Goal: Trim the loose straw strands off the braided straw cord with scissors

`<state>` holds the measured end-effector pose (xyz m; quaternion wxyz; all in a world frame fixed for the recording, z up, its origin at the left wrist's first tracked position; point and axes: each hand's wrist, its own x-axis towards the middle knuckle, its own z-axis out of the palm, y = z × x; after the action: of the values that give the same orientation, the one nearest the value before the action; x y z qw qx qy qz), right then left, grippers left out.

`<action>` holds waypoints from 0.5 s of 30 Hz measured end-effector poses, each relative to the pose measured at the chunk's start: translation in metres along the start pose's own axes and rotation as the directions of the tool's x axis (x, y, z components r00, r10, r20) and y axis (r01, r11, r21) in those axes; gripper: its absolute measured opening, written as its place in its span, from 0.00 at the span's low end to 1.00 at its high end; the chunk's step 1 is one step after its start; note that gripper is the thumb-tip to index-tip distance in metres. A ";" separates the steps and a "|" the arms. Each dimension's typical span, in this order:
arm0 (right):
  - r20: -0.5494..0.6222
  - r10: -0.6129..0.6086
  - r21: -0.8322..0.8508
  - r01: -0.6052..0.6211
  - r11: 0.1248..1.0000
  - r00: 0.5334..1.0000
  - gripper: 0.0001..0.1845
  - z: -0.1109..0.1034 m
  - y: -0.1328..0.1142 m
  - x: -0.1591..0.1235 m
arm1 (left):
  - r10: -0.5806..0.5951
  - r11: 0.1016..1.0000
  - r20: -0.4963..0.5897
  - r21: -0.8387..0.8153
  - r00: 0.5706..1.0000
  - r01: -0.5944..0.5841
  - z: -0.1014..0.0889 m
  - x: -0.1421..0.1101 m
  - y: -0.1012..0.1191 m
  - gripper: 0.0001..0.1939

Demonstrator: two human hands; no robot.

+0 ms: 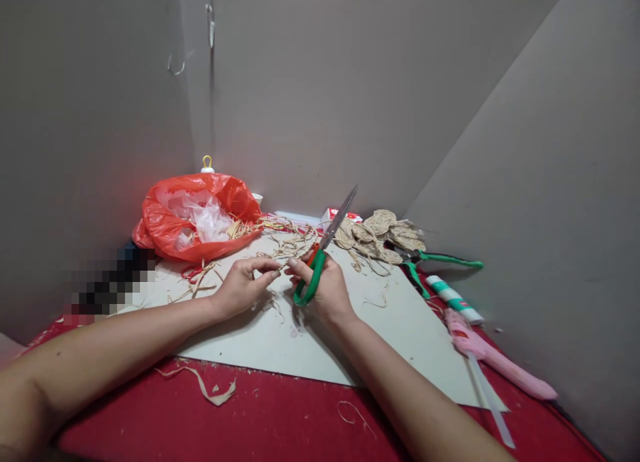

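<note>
While my right hand (333,292) grips the scissors (327,239) by their green handle above the board (415,342), their long axis slants up and rightward, tip away from me. My left hand (245,285) holds thumb and forefinger near the right thumb; I can't tell whether they pinch a strand. The bag (220,249) crowds the far left, braids (381,223) sit right of the blades; my widest room runs rightward to the glue gun (487,351) along the board's edge.
</note>
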<state>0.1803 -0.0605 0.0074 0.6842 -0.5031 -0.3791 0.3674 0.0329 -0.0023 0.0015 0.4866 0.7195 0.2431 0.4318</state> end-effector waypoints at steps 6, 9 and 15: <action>0.031 0.049 0.160 -0.054 0.986 0.998 0.22 0.000 -0.005 -0.002 | 0.122 0.979 0.128 0.150 0.984 -0.141 -0.003 0.000 -0.004 0.11; -0.049 -0.019 0.178 0.028 0.984 0.999 0.21 -0.004 -0.011 0.002 | 0.163 0.929 0.223 0.292 0.961 -0.225 -0.009 0.004 -0.003 0.11; -0.296 -0.183 0.208 0.250 0.946 0.938 0.22 -0.024 -0.033 0.017 | 0.178 0.884 0.242 0.386 0.954 -0.263 -0.026 0.017 -0.003 0.12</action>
<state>0.2135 -0.0627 0.0365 0.8226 -0.4164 -0.2870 0.2600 0.0193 0.0252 0.0089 0.2925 0.8687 0.1951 0.3490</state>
